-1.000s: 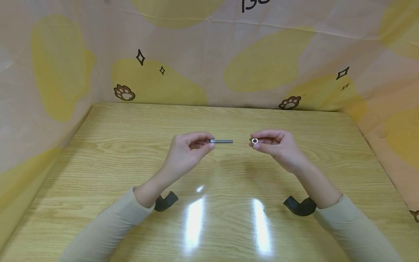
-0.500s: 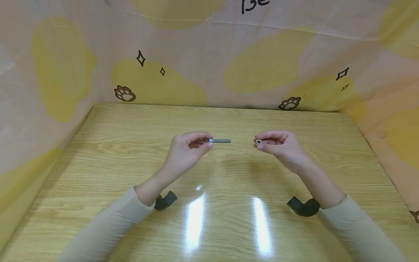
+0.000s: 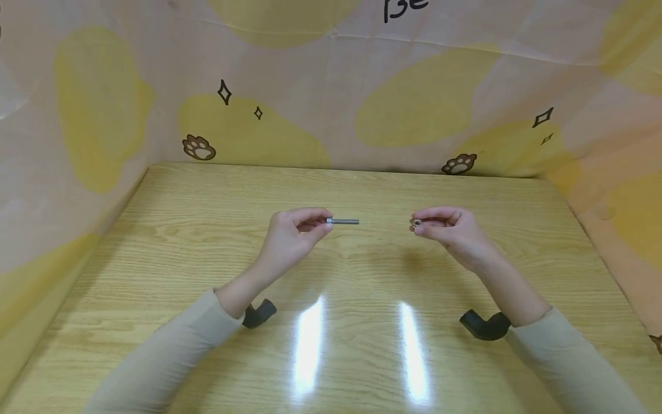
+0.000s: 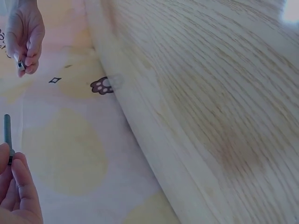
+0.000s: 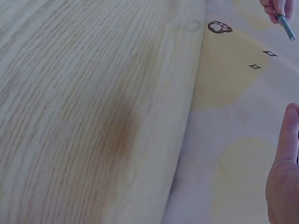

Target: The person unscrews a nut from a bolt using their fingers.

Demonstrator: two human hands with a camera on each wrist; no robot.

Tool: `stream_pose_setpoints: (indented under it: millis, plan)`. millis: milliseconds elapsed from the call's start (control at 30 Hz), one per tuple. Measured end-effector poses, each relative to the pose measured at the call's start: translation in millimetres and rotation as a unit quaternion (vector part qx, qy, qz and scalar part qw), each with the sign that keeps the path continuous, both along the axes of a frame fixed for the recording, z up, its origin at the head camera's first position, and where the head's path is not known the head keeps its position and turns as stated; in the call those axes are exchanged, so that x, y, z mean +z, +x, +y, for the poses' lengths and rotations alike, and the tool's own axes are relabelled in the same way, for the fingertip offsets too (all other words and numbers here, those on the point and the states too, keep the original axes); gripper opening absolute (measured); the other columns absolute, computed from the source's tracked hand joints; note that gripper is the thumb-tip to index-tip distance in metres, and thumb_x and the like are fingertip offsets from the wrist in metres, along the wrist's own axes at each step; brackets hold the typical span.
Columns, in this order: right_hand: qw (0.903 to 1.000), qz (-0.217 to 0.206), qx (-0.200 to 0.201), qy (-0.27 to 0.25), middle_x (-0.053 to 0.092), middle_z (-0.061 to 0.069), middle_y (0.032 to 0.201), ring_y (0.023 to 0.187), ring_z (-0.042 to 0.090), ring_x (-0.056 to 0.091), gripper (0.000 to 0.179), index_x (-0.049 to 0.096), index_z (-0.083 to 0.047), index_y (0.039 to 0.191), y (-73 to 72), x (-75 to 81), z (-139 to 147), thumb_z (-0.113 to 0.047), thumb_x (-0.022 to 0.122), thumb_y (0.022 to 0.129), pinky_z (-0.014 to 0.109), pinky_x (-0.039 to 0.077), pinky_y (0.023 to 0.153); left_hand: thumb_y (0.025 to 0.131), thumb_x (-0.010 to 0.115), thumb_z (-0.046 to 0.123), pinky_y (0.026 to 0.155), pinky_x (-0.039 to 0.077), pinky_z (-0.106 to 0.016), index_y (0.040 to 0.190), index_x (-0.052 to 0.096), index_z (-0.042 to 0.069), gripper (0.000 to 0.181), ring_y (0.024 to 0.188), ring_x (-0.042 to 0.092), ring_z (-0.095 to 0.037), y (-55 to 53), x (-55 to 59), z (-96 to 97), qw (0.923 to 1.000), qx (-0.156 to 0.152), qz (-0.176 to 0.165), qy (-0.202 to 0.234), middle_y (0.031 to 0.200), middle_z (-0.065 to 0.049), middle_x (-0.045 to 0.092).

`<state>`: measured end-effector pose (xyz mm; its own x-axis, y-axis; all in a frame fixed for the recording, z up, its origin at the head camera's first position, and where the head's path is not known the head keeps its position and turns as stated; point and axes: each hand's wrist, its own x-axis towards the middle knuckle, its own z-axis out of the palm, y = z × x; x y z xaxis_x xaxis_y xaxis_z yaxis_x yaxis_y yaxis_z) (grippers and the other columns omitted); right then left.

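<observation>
My left hand [image 3: 291,237] pinches a grey metal bolt [image 3: 345,221] by its head, between thumb and fingertips. The shank lies level and points right, its threads showing in the left wrist view on the bolt [image 4: 7,130]. Across a gap, my right hand [image 3: 455,233] pinches a small silver nut [image 3: 417,223] between thumb and fingers, its hole partly turned to the head camera. In the left wrist view the nut [image 4: 21,66] appears as a dark-sided piece at the fingertips. Bolt and nut are apart, both held above the table. In the right wrist view the nut is hidden.
The wood-grain table [image 3: 362,356] lies beneath both hands, with bright light reflections near its front. A patterned cloth [image 3: 331,86] stands around the back and sides. Black curved pieces [image 3: 483,325] show beside both wrists.
My right hand has moved right with the nut, and my left hand slightly left with the bolt, so the gap between them is wider. The nut's hole has turned slightly.
</observation>
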<state>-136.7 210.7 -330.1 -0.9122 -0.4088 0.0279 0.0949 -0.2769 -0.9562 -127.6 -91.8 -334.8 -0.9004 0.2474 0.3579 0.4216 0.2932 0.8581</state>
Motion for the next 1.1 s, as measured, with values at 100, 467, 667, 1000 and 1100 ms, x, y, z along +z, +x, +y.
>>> stream_pose_setpoints:
  millis: [100, 467, 667, 1000, 1100]
  plan:
    - [1.0000, -0.006, -0.002, 0.000, 0.071, 0.007, 0.091, 0.085, 0.014, 0.068, 0.026, 0.072, -0.002, 0.094, -1.7, -1.7, 1.8, 0.016, 0.057, 0.083, 0.023, 0.053, 0.079, 0.083, 0.068, 0.001, 0.071, 0.055, -0.026, 0.098, 0.069, -0.002, 0.016, 0.077, 0.063, -0.017, -1.8, -1.3, -0.3, 1.0000, 0.003, -0.006, -0.005, 0.090, -0.010, 0.069]
    - [0.9996, -0.017, -0.011, 0.019, 0.070, 0.006, 0.091, 0.085, 0.014, 0.067, 0.027, 0.072, -0.004, 0.093, -7.7, -11.7, 6.2, 0.016, 0.057, 0.084, 0.023, 0.053, 0.079, 0.084, 0.067, 0.001, 0.071, 0.055, -0.025, 0.099, 0.069, -0.004, 0.016, 0.079, 0.063, -0.018, -12.6, -11.0, -3.0, 0.9997, 0.001, -0.020, -0.015, 0.092, -0.012, 0.069]
    - [0.9989, -0.018, -0.019, 0.038, 0.070, 0.004, 0.089, 0.083, 0.012, 0.067, 0.027, 0.072, -0.005, 0.092, -10.6, -16.9, 5.2, 0.016, 0.057, 0.083, 0.023, 0.053, 0.078, 0.083, 0.068, 0.000, 0.069, 0.055, -0.025, 0.097, 0.069, -0.004, 0.015, 0.076, 0.064, -0.018, -16.9, -16.3, -2.0, 0.9995, -0.003, -0.018, -0.028, 0.089, -0.012, 0.069]
    - [0.9987, -0.021, -0.021, 0.042, 0.070, 0.004, 0.087, 0.082, 0.012, 0.067, 0.029, 0.072, -0.006, 0.090, -18.2, -28.1, 2.7, 0.017, 0.056, 0.083, 0.023, 0.054, 0.077, 0.084, 0.067, 0.002, 0.067, 0.055, -0.024, 0.097, 0.070, -0.002, 0.013, 0.074, 0.064, -0.016, -25.1, -24.2, 1.5, 0.9977, -0.002, -0.043, -0.053, 0.086, -0.009, 0.069]
    - [0.9983, -0.022, -0.026, 0.047, 0.070, 0.004, 0.087, 0.082, 0.011, 0.067, 0.029, 0.072, -0.007, 0.089, -21.5, -32.2, 3.0, 0.017, 0.056, 0.083, 0.022, 0.054, 0.077, 0.084, 0.067, 0.002, 0.068, 0.055, -0.025, 0.097, 0.070, -0.002, 0.013, 0.074, 0.064, -0.016, -29.3, -25.2, 3.4, 0.9973, -0.003, -0.043, -0.059, 0.086, -0.009, 0.069]
